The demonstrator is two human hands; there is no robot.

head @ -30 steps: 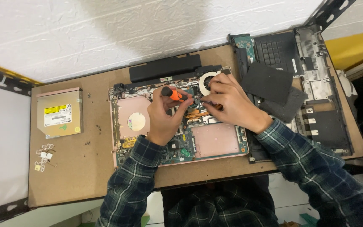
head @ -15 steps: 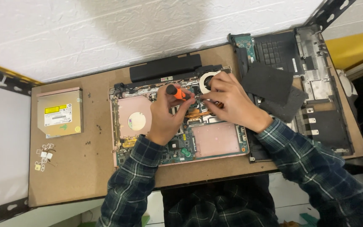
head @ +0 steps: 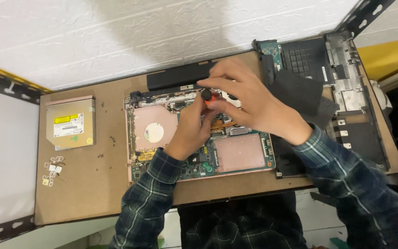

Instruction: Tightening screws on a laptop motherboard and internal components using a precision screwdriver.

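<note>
The left hand (head: 190, 131) grips an orange-and-black screwdriver (head: 207, 97) over the opened laptop base (head: 199, 138), which lies mid-board. The right hand (head: 249, 99) hovers just at its 3 o'clock, fingers loosely curled over the tool's cap. At 9 o'clock, bare board (head: 107, 184) lies between the base and the optical drive (head: 70, 122); at 3 o'clock the removed case cover (head: 346, 92) crowds the edge.

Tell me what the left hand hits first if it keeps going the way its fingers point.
Likely the long black battery bar at the board's far edge, beyond the left hand; depth is unclear.
</note>
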